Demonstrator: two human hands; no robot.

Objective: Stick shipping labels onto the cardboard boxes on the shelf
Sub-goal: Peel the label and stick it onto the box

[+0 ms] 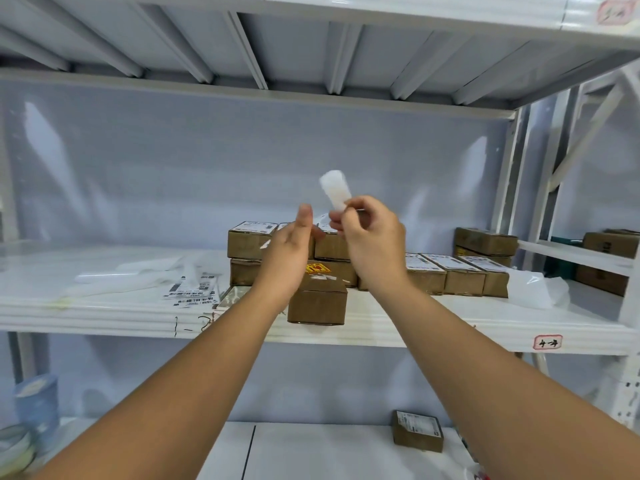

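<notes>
My right hand (369, 233) is raised above the shelf and pinches a curled white label strip (335, 189) that stands up from its fingers. Just left of it, my left hand (289, 251) is held up with straight fingers and holds nothing. Below both hands a small unlabelled cardboard box (317, 304) sits near the front of the white shelf (415, 327). Behind it stand stacked boxes with labels on top (251, 239), and a row of labelled boxes (457, 273) lies to the right. Loose shipping labels (194, 292) with barcodes lie on the shelf at the left.
Crumpled clear plastic (540, 287) lies at the shelf's right end, white backing sheets (138, 271) at the left. More brown boxes (485, 242) stand at the back right. On the lower shelf sit one labelled box (418, 430) and tape rolls (36, 403).
</notes>
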